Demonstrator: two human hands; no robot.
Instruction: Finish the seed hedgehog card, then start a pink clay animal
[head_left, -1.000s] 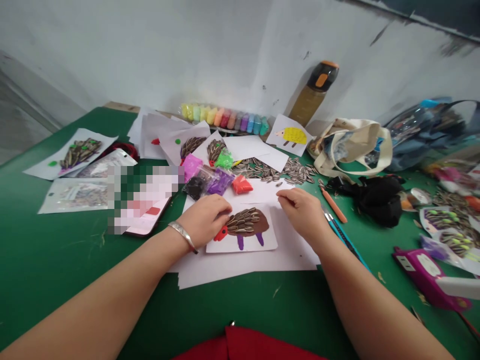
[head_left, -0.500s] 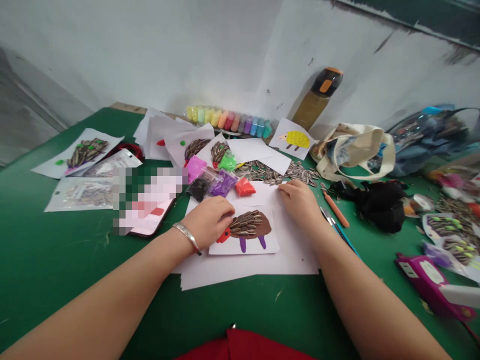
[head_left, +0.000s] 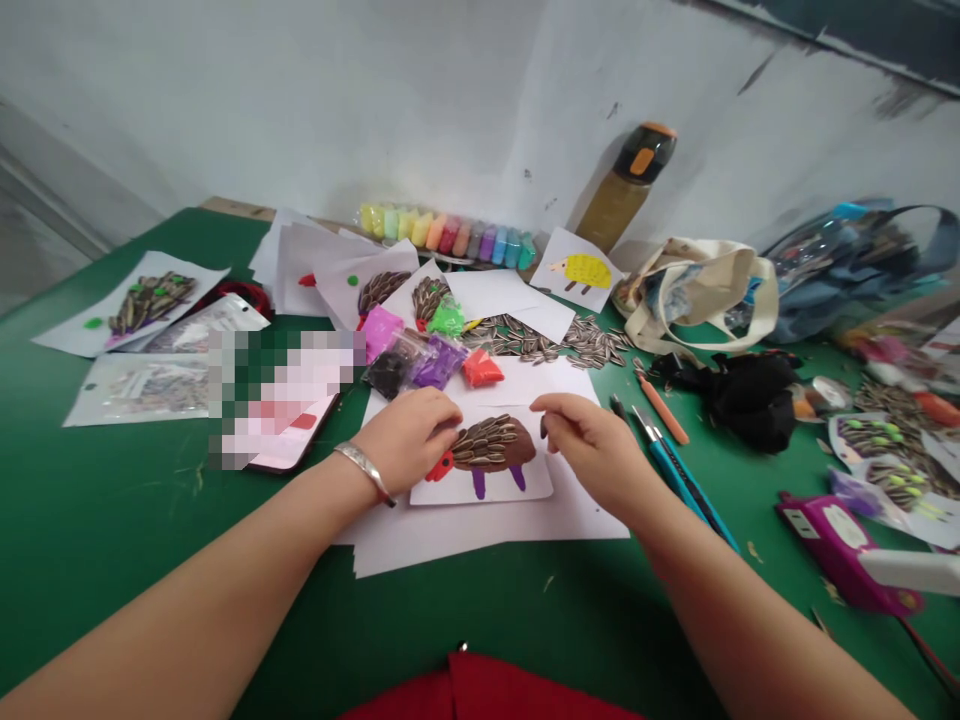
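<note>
A white card (head_left: 480,492) carries a hedgehog figure with a brown clay body (head_left: 523,445), a red face (head_left: 440,467) and purple legs. Striped sunflower seeds (head_left: 486,438) overlap across much of its back. At the card's left side rests my left hand (head_left: 411,432), fingers curled together by the red face; whatever they hold, if anything, is hidden. My right hand (head_left: 592,445) is just right of the brown body, closed on a small dark sunflower seed (head_left: 544,428) at its fingertips. White sheets (head_left: 450,540) lie under the card.
Loose seeds (head_left: 592,342) and clay packets (head_left: 482,368) lie behind the card. To the left is a phone (head_left: 300,430); to the right, a cutter (head_left: 686,480), an orange-handled tool (head_left: 664,408) and a purple glue gun (head_left: 840,550). A bottle (head_left: 626,190) and cloth bag (head_left: 697,300) stand behind.
My right hand has moved from the edge of the seed pile toward me and left, to the hedgehog's right side. My left hand stays by the red face. The view has shifted slightly.
</note>
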